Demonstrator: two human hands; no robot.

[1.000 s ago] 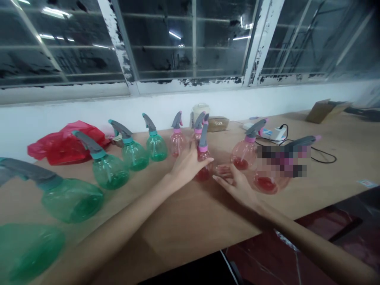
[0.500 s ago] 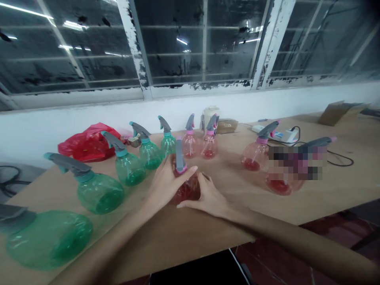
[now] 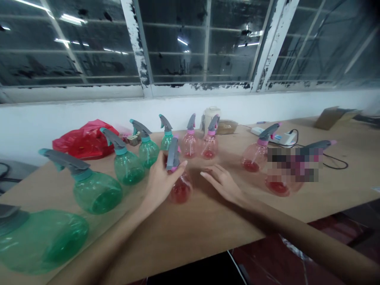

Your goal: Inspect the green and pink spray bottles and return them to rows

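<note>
In front of me on the table [image 3: 190, 237] stands a clear pink spray bottle [image 3: 181, 190] with red liquid low inside and a grey trigger head. My left hand [image 3: 162, 176] is wrapped round its neck and left side, the thumb across the pink collar; the far fingers are hidden. Just right of the bottle and apart from it, my right hand [image 3: 222, 183] holds nothing, its thumb and fingers spread. Two more pink spray bottles, a left one [image 3: 190, 145] and a right one [image 3: 209, 146], stand close together behind.
Several green spray bottles [image 3: 129, 168] line the left side. More pink ones stand right, one [image 3: 253, 156] beside a partly pixelated one [image 3: 277, 187]. At the back are a red plastic bag [image 3: 86, 140], a whitish container [image 3: 211, 114], a power strip [image 3: 286, 138] with cable, and cardboard [image 3: 329, 118].
My right hand has let go of the pink spray bottle and drawn off to the right. The bottle, still in my left hand, has shifted slightly left and its head has turned.
</note>
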